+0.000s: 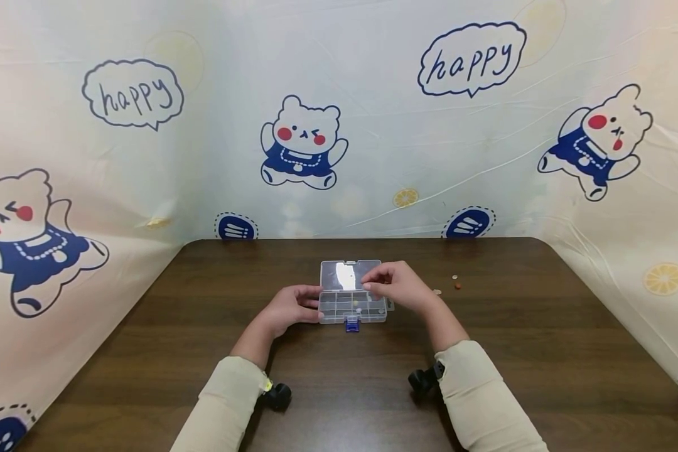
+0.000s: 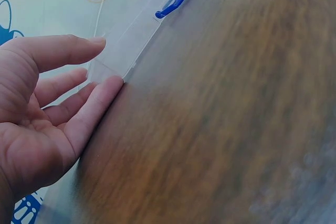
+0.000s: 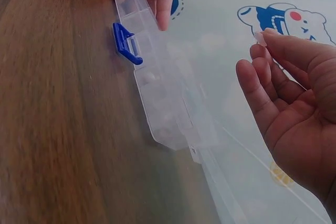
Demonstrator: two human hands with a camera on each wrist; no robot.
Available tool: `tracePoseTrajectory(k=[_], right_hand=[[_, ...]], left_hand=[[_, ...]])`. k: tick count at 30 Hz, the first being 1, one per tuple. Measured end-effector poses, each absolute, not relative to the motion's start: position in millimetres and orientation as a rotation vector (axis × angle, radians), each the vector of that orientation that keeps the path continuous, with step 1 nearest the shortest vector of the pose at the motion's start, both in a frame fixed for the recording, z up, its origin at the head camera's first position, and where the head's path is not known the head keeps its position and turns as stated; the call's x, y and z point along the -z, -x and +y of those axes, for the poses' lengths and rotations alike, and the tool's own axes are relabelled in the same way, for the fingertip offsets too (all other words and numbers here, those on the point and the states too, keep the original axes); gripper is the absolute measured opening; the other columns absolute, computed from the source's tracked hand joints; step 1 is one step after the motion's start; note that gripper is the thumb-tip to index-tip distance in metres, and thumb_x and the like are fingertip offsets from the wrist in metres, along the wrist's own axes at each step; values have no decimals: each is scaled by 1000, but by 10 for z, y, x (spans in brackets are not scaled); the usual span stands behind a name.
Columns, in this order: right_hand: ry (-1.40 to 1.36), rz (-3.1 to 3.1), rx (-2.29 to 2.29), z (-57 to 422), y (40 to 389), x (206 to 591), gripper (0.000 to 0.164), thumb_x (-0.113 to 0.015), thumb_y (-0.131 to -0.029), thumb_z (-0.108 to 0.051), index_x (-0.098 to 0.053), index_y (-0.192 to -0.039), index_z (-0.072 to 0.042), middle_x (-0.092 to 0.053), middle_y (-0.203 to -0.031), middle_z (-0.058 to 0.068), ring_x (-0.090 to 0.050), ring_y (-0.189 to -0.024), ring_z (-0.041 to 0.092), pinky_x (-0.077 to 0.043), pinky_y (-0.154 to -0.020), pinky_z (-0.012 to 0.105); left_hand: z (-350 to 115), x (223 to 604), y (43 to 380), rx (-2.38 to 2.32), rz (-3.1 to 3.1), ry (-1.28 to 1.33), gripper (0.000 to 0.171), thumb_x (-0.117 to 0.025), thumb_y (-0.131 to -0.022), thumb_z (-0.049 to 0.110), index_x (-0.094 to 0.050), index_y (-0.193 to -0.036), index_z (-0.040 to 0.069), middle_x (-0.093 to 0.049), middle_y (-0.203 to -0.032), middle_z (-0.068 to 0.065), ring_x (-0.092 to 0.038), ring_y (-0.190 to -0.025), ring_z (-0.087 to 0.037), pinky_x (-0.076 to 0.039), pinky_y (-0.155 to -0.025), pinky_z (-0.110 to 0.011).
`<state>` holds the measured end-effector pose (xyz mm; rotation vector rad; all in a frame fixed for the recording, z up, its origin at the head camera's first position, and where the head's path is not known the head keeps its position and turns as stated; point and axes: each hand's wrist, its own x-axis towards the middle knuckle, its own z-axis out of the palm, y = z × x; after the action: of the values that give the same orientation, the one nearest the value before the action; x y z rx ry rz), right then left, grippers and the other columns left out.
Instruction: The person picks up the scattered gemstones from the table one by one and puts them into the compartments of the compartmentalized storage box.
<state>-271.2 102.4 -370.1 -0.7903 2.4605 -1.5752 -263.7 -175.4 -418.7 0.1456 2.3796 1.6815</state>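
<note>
A clear plastic compartment box (image 1: 339, 317) lies on the table, its lid (image 1: 330, 276) raised back and a blue latch (image 1: 352, 325) at the front. A few small pale pieces sit in its right-hand and middle compartments. At the box's left end, my left hand (image 1: 288, 307) rests with extended fingers against the side, as the left wrist view also shows. Above the right compartments hovers my right hand (image 1: 398, 285), thumb and index finger pinching a small whitish piece (image 3: 259, 39) whose kind is mostly hidden by the fingertips.
To the right of the box lie a small white piece (image 1: 454, 277), an orange-brown one (image 1: 458, 286) and a whitish one (image 1: 437, 291) partly behind my right wrist. The dark wooden table (image 1: 203, 351) ends at a printed cloth backdrop (image 1: 373, 207).
</note>
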Motion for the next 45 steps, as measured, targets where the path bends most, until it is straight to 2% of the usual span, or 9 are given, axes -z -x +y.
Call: tracePoseTrajectory(k=[3,7,13,19,25,28,37,45], right_hand=[[796,2448,1574,989,2757,3722,19,-68,-92,-11,-71,-106,2,-66,-93,18,-63,-76,31,-55,-75,52],[778,2447,1553,933,2780,3697,19,-69,-91,-12,-72,-106,0,-66,-91,9,-63,-77,30,-56,-75,48],[748,2428,1513,859,2831,3679,20,-69,-92,-13,-71,-107,0,-66,-94,15,-62,-79,36,-55,-77,49],[705,2419,1479,792,2904,3700,19,-69,-92,-13,-72,-105,-1,-67,-95,15,-64,-79,32,-56,-79,46],[713,2426,1412,727,2969,3714,15,-68,-92,-12,-73,-102,-2,-68,-98,20,-65,-78,35,-56,-76,43],[715,2435,1378,687,3003,3722,15,-68,-92,-11,-73,-102,-1,-68,-97,19,-65,-77,33,-57,-75,41],[700,2458,1288,586,3060,3780,13,-70,-90,-7,-73,-99,1,-68,-86,5,-64,-70,24,-58,-71,37],[680,2482,1272,530,3103,3855,9,-69,-89,-4,-74,-96,1,-67,-81,11,-57,-59,17,-53,-61,31]], left_hand=[[-1753,4186,2636,-1677,2378,-146,60,-83,-74,1,-61,-130,8,-66,-112,-8,-62,-101,-23,-55,-85,-35],[-1750,4183,2639,-1680,2372,-146,60,-82,-74,2,-61,-130,9,-65,-112,-8,-62,-101,-24,-55,-85,-34],[-1737,4179,2638,-1679,2370,-156,61,-82,-75,2,-60,-131,7,-65,-115,-10,-62,-102,-24,-55,-86,-35],[-1732,4166,2638,-1685,2358,-165,62,-82,-75,2,-59,-132,4,-65,-116,-12,-62,-102,-25,-55,-86,-35],[-1728,4152,2631,-1700,2336,-183,62,-82,-75,1,-58,-132,2,-65,-116,-13,-62,-104,-25,-55,-85,-35],[-1728,4147,2626,-1694,2342,-184,61,-82,-75,1,-58,-132,2,-65,-117,-12,-62,-104,-24,-55,-86,-36],[-1737,4159,2640,-1701,2332,-188,61,-82,-75,1,-58,-131,2,-65,-117,-12,-62,-104,-25,-55,-84,-36],[-1738,4157,2635,-1705,2331,-196,62,-82,-74,0,-58,-131,1,-66,-115,-12,-63,-103,-24,-55,-84,-34]])
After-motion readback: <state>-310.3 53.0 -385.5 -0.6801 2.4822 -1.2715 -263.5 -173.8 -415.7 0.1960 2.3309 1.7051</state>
